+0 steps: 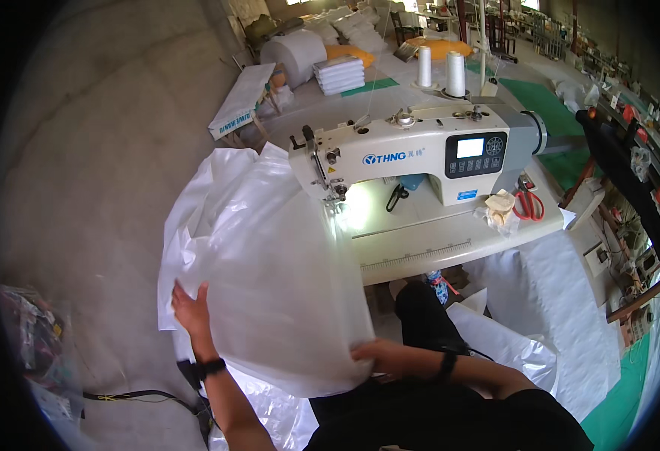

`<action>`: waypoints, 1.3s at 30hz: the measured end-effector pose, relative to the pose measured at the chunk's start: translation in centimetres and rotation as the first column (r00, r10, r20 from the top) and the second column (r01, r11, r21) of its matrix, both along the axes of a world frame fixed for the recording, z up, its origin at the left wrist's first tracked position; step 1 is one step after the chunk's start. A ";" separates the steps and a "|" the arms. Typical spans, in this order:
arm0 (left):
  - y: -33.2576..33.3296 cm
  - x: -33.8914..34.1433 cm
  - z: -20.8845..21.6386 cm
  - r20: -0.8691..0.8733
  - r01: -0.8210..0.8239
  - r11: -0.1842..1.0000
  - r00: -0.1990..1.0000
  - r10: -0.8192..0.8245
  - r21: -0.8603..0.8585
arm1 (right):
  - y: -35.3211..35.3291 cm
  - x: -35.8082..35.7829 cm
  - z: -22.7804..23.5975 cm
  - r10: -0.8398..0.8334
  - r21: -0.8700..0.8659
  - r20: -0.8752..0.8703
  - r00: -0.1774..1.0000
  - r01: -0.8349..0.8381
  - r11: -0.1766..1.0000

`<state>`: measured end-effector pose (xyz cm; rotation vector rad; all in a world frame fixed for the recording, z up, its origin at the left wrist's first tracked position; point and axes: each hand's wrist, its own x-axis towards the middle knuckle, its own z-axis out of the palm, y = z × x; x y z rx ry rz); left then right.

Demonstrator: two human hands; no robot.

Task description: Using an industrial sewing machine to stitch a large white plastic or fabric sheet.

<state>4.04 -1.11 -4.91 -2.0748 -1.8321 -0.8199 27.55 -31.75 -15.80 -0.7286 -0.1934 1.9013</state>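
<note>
Gripping white sheet (281, 289) | right fingers (363, 351): closed, blurred | left fingers (182, 298): spread, contact unclear

1. The view looks from the person's head, through the left fisheye of a side-by-side pair, facing forward and down.
2. Closest to the lens, at the lower edge, are the black cloth top (450, 421) and bare forearms (238, 406).
3. The glossy white plastic sheet (285, 278) lies near, left of centre; the white, long-armed sewing machine (412, 146) stands just beyond.
4. The thick, white cylindrical roll (294, 59) sits far back.
</note>
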 end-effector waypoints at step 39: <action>-3.7 26.1 -7.8 0.103 0.836 0.531 0.545 -0.832 -0.138 | 6.9 -2.9 1.5 0.002 0.066 0.981 0.196 -0.343 0.937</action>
